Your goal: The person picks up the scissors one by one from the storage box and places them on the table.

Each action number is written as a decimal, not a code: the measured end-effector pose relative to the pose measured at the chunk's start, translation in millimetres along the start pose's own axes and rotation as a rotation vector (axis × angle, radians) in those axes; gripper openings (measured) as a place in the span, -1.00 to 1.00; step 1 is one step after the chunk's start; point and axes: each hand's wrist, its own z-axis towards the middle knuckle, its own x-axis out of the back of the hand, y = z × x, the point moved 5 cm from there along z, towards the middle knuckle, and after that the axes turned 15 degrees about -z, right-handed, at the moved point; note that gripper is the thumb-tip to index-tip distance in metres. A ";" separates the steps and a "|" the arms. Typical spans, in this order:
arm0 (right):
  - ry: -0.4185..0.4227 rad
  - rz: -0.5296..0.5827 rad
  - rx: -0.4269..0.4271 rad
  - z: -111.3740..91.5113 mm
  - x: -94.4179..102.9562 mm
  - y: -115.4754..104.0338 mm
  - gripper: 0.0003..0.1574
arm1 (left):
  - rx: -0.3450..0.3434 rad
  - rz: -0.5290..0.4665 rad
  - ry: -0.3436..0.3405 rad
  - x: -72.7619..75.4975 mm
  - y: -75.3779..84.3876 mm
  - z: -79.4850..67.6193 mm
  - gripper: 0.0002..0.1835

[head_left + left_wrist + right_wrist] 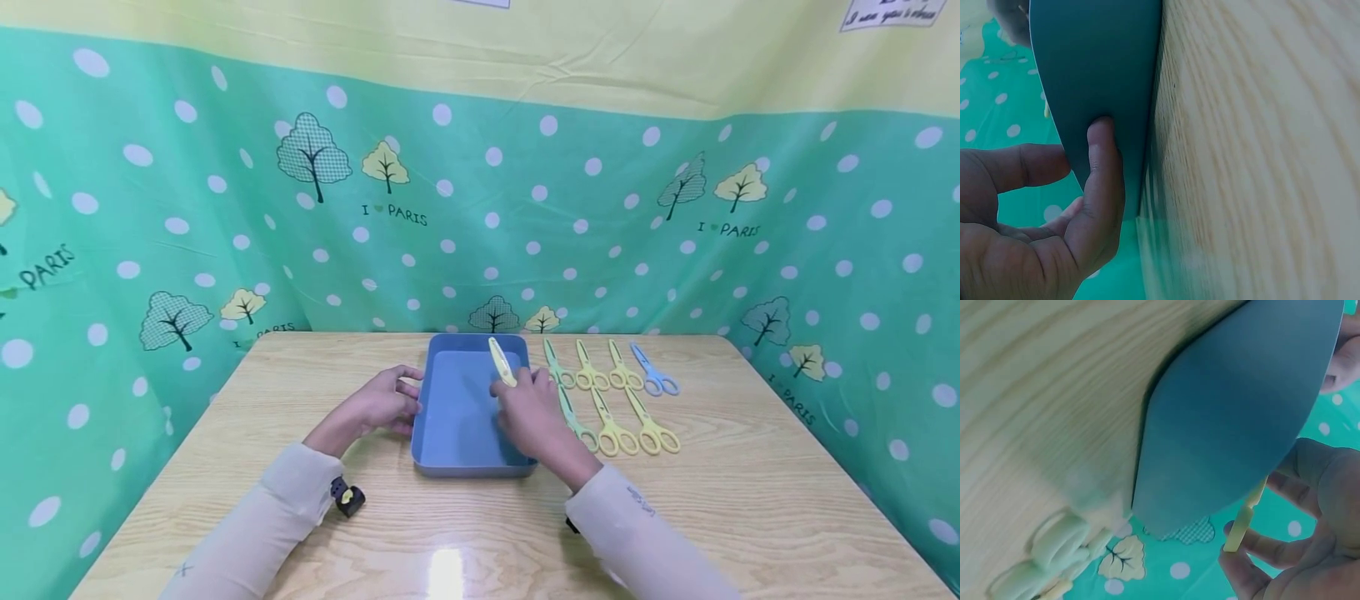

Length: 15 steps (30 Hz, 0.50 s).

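Note:
A blue-grey rectangular tray [456,425] lies on the table. My right hand [528,408] pinches a pair of yellow scissors [501,360] over the tray's right side, blades pointing away from me. Their handles are mostly hidden by the fingers; in the right wrist view a yellow part of the scissors [1239,531] shows at the fingertips, beyond the tray wall [1222,425]. My left hand [378,404] is at the tray's left side. In the left wrist view its fingertips [1102,134] touch the outer wall and rim, not wrapped around it.
Right of the tray, more scissors lie in two rows: green scissors [557,367], yellow scissors [617,435] and blue scissors [654,372]. The right forearm passes close to the front row. A green polka-dot curtain [420,275] hangs behind the wooden table [750,500].

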 end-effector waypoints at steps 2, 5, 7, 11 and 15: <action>0.020 0.011 -0.013 -1.7 1.0 6.8 -0.65 | -0.002 -0.002 -0.001 0.0 -0.3 0.3 -0.31; 0.043 0.023 -0.033 -4.6 1.7 18.4 -0.65 | 0.000 -0.007 0.000 -0.3 -0.7 0.3 -0.30; 0.051 0.035 -0.052 -6.9 2.0 26.8 -0.64 | 0.001 -0.011 -0.001 -0.7 -0.6 0.1 -0.29; 0.037 0.029 -0.099 -11.3 0.0 44.1 -0.60 | 0.001 -0.012 0.002 -1.2 0.1 -0.1 -0.29; 0.017 0.009 -0.148 -17.0 -4.5 62.6 -0.56 | 0.001 -0.005 0.000 -1.4 -0.3 -0.5 -0.30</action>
